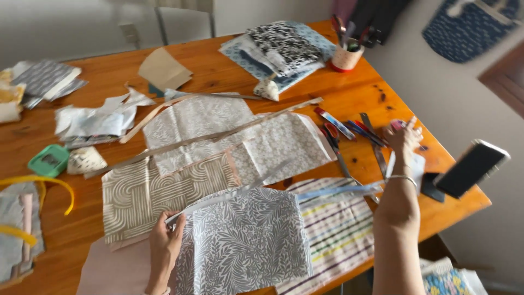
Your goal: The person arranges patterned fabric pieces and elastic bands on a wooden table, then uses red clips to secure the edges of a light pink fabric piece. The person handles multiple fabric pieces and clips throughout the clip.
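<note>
My left hand (165, 246) pinches the left end of a long thin fabric strip (256, 188) that runs across a grey leaf-print fabric piece (245, 240). My right hand (403, 143) is stretched out to the right side of the table, fingers closed near a small pink and white object; what it grips is blurred. A bracelet sits on that wrist. Just left of the right hand lie scissors (334, 143) and several pens (360, 130). A striped fabric (335, 224) lies under the right forearm.
Patterned fabric pieces (207, 136) cover the wooden table (349, 93). A cup of tools (345, 54) and stacked fabrics (281, 46) stand at the back. A green tape measure (49, 160) and yellow tape (52, 183) lie left. A phone on a stand (469, 166) sits right.
</note>
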